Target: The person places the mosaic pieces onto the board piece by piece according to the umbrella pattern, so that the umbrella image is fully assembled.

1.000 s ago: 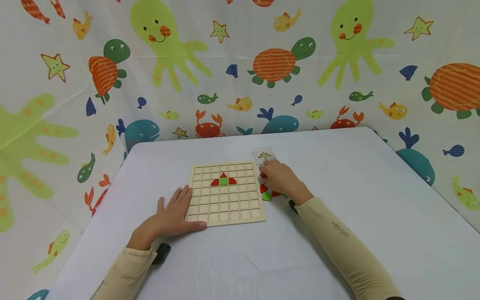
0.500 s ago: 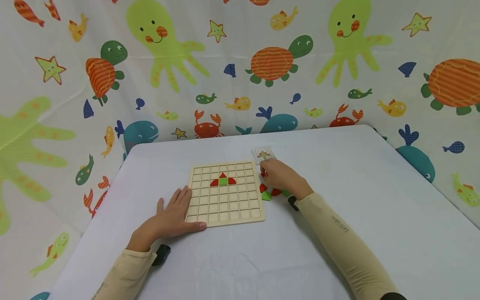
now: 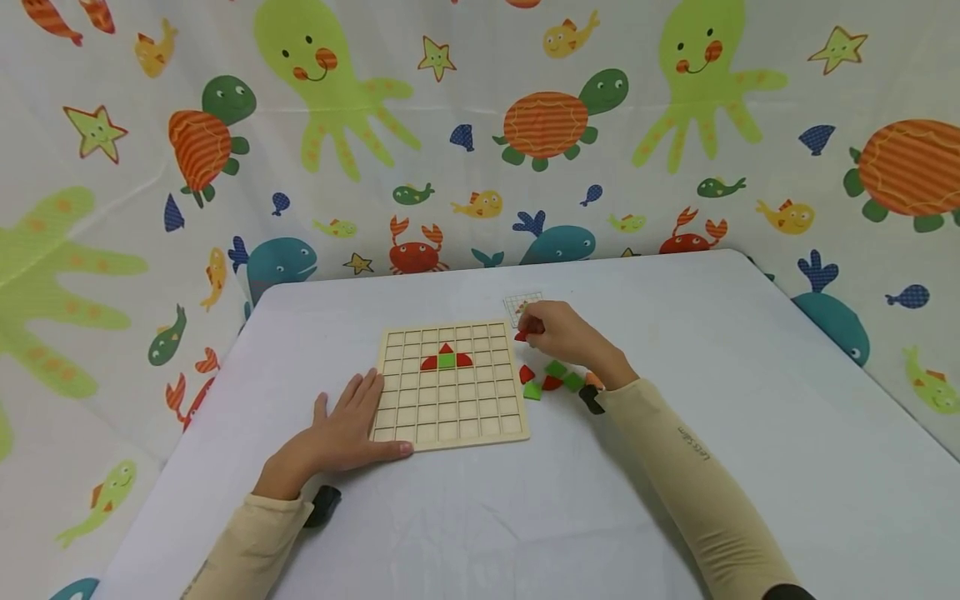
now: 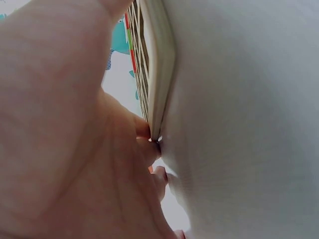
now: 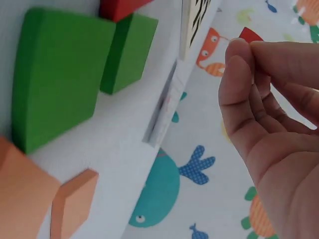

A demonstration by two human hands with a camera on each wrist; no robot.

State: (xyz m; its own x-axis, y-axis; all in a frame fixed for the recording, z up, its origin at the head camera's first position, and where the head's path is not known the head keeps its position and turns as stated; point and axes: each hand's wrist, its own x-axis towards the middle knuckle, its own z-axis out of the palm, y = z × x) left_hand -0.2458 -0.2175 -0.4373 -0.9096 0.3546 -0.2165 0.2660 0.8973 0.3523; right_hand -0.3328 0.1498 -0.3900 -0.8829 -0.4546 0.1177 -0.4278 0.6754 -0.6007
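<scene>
1. Four pieces sit in cells of the wooden grid board (image 3: 450, 412): a green square (image 3: 447, 361) with a red triangle (image 3: 446, 348) directly above it and red quarter-circles (image 3: 464, 360) on either side. Recessed cells presumably stop them sliding about.
2. The left hand (image 3: 337, 437) lies with fingers spread, gripping nothing; its fingertips touch the board's left edge and its thumb lies along the near edge. Straddling that corner seems meant to steady the board without covering any placed piece.
3. The right hand (image 3: 561, 333), beside the board's far right corner, pinches a small red piece (image 5: 249, 35) between thumb and fingertips, the gap closed to its thickness. Fingers cover most of it, so its shape is hard to tell.
4. The pattern card (image 3: 513, 305) lies beyond that hand, partly hidden, probably set there for easy glancing.
5. Loose green pieces (image 3: 573, 382), red pieces (image 3: 552, 382) and orange pieces (image 5: 75, 204) lie right of the board, likely for right-hand reach.
</scene>
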